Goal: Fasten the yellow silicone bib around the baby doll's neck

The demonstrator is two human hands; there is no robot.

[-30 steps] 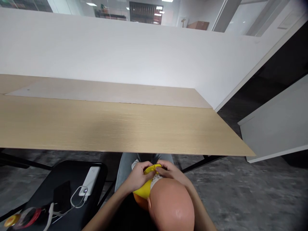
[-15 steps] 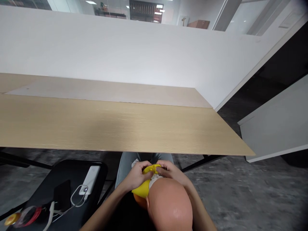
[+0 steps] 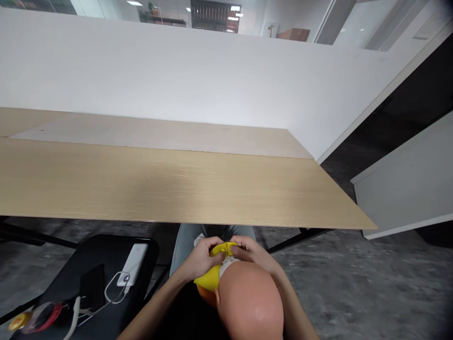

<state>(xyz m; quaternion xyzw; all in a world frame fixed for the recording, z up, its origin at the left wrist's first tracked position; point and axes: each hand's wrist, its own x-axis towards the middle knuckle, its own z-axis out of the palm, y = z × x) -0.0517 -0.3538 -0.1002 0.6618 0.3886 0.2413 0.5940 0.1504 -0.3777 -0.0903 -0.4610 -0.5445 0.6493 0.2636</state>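
Observation:
A doll (image 3: 251, 297) with a smooth bald head lies on my lap, its head toward me. Yellow doll clothing (image 3: 208, 277) with what looks like a button covers it just past the head, and a whitish frilly edge (image 3: 228, 264) shows at the neck. My left hand (image 3: 202, 259) pinches the left side of the yellow clothing between thumb and fingers. On the other side, my right hand (image 3: 253, 252) grips the same clothing near the neck. Both thumbs lie close together at the fastening. The doll's head hides much of its body.
Beyond my knees runs a long wooden table (image 3: 212, 189) against a white wall. To my left, a black seat (image 3: 116, 243) bears a white power bank (image 3: 132, 264) with a cable, a dark phone (image 3: 92, 285) and a bundle with a yellow lid (image 3: 19, 321).
Both hands keep almost the same hold on the yellow clothing. The view has shifted very slightly.

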